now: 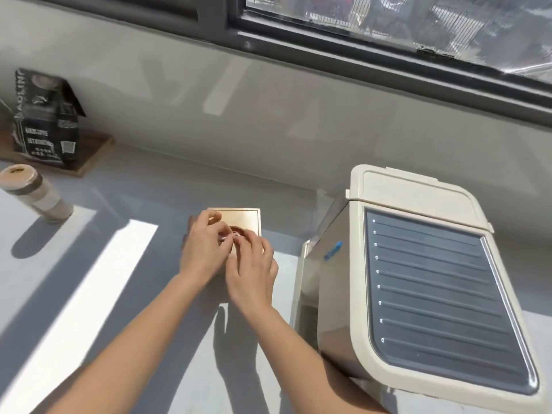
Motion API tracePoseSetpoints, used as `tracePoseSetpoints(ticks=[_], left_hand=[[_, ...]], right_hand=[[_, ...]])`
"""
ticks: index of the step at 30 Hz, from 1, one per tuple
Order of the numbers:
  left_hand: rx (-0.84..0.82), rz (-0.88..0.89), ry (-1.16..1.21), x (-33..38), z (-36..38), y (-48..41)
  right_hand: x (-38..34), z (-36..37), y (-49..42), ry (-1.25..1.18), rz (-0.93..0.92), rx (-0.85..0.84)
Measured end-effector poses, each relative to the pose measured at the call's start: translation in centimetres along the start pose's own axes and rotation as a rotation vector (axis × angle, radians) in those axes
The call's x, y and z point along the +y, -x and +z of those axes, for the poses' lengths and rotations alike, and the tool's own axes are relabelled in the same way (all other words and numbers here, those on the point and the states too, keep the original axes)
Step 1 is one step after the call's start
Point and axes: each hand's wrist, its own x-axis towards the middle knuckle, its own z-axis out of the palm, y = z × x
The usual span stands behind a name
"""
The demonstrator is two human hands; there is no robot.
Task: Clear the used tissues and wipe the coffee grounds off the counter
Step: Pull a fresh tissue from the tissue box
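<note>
I counted one wooden box (245, 218) on the counter (143, 324), and both my hands were on its top. My left hand (204, 249) lay over the box's left part with the fingers curled toward the dark round opening (236, 230) in the lid. My right hand (254, 271) came in from the near side, its fingertips (243, 239) meeting the left ones at that opening. The fingers of both hands were pinched together there, but whether they gripped a tissue I could not tell; the spot was too small and hidden by the fingers.

One cream machine (418, 279) with a dark ribbed top stood just right of the box, its side close to my right wrist. One lidded cup (33, 192) stood well apart at the left. One black coffee bag (44, 121) sat on one wooden tray (86, 156) at the far left, against the wall (268, 115).

The counter's back edge ran along the wall under one window (388, 28). Open surface lay left of the box, crossed by two bright bands of sun, and more lay near me between my forearms. To the right the machine closed off the room.
</note>
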Motion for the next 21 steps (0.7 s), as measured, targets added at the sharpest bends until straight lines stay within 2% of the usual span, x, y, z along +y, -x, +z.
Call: tracePoseSetpoints(ticks=[6, 9, 14, 17, 19, 21], left_hand=[[0.008, 0.069, 0.012, 0.5, -0.4, 1.2], [0.012, 0.05, 0.032, 0.9, -0.7, 2.6], [0.01, 0.094, 0.043, 2.3, -2.1, 3.6], [0.034, 0.106, 0.195, 3.1, -3.6, 3.9], [0.055, 0.092, 0.325, 3.8, -4.8, 3.9], [0.019, 0.088, 0.409, 4.6, -6.0, 3.8]], right_hand=[[0.5, -0.5, 0.5, 0.146, -0.042, -0.011], [0.9, -1.0, 1.5, 0.226, -0.062, -0.03], [1.1, -2.3, 2.2, 0.208, -0.135, -0.143], [0.1, -3.2, 2.4, 0.069, -0.183, -0.093], [-0.6, -3.9, 2.6, -0.141, -0.225, 0.071], [-1.1, -4.7, 3.0, -0.41, -0.149, 0.177]])
